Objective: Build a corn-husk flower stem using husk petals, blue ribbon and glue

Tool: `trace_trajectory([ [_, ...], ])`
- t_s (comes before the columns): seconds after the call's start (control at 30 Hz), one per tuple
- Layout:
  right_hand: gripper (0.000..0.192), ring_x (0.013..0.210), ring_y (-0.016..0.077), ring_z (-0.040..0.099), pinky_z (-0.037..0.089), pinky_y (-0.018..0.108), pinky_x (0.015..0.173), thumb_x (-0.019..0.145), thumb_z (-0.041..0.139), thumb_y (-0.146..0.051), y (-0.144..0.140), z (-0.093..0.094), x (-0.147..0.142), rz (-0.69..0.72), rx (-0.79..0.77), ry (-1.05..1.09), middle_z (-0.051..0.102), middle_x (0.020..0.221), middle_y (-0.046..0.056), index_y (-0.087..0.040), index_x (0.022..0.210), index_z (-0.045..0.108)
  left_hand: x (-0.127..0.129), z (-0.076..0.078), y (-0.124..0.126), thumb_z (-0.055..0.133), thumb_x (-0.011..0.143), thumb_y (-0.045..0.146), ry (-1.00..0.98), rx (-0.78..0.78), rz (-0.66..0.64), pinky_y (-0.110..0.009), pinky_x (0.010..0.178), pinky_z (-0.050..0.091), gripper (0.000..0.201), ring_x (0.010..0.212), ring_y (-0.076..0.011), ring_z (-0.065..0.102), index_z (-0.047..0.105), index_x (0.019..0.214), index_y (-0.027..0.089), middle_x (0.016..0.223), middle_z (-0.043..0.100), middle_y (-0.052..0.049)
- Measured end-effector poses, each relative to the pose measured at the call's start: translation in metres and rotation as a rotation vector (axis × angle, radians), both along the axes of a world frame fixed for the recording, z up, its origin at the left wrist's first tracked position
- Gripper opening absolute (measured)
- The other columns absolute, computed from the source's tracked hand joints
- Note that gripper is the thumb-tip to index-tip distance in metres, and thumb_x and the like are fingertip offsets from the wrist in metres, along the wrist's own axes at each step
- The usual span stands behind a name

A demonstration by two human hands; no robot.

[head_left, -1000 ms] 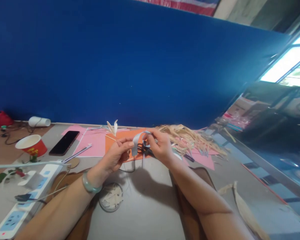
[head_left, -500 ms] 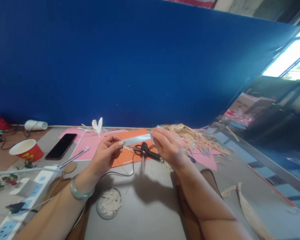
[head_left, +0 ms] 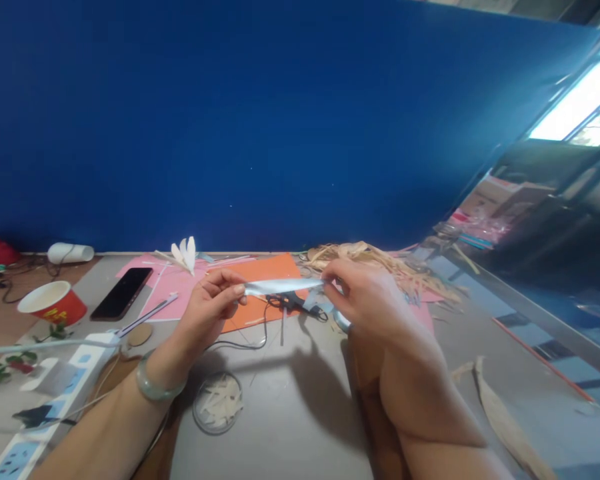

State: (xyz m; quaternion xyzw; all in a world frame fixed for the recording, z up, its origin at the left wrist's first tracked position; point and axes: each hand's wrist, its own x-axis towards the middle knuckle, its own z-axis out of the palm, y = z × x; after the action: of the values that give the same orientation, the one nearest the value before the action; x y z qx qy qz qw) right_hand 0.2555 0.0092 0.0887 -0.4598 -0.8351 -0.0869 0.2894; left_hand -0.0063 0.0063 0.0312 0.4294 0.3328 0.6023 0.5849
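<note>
Evidently stretching the pale-blue ribbon [head_left: 283, 287] in front of the orange paper [head_left: 270, 268], pinching its ends in the grip of left hand [head_left: 210, 305] and right hand [head_left: 363, 293], seemingly needing even tension next.

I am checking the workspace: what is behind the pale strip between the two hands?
Behind the pale strip, the orange sheet shows above and below; part of a black tool shows below. Whatever the strip covers cannot be seen.

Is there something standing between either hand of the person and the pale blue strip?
Nothing visible does: the left hand pinches one end of the pale blue strip, and the right hand holds the other. The black tool and the orange sheet lie below the strip, not between it and either hand.
</note>
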Motion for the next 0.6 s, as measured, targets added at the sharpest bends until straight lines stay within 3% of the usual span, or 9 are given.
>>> trace_trajectory([
  [0.23,0.013,0.055,0.0164,0.054,0.033,0.028,0.054,0.072,0.059,-0.013,0.0025,-0.0002,0.0016,-0.021,-0.092,-0.065,0.065,0.066,0.0,-0.024,0.075,0.055,-0.0019,-0.0027,-0.0019,0.079,0.067,0.023,0.013,0.081,-0.016,-0.017,0.039,0.02,0.021,0.039,-0.0042,0.035,0.071,0.086,0.019,0.05,0.053,0.003],
  [0.5,0.016,0.056,0.0163,0.052,0.031,0.029,0.054,0.069,0.059,-0.01,0.0033,0.0008,0.0015,-0.045,-0.163,-0.125,0.064,0.065,0.0,-0.025,0.071,0.055,-0.0012,-0.0014,-0.0039,0.076,0.066,0.019,0.039,0.132,-0.009,-0.017,0.039,0.026,0.019,0.041,-0.0058,0.042,0.071,0.085,0.019,0.053,0.056,0.002],
  [0.6,0.016,0.061,0.0182,0.055,0.031,0.03,0.055,0.07,0.064,-0.01,0.0037,-0.0026,0.0011,0.008,-0.219,-0.227,0.065,0.068,0.002,-0.025,0.072,0.057,-0.0005,-0.002,-0.0056,0.076,0.067,0.018,0.071,0.136,-0.006,-0.017,0.041,0.03,0.02,0.044,-0.0068,0.048,0.072,0.086,0.019,0.057,0.059,0.001],
])
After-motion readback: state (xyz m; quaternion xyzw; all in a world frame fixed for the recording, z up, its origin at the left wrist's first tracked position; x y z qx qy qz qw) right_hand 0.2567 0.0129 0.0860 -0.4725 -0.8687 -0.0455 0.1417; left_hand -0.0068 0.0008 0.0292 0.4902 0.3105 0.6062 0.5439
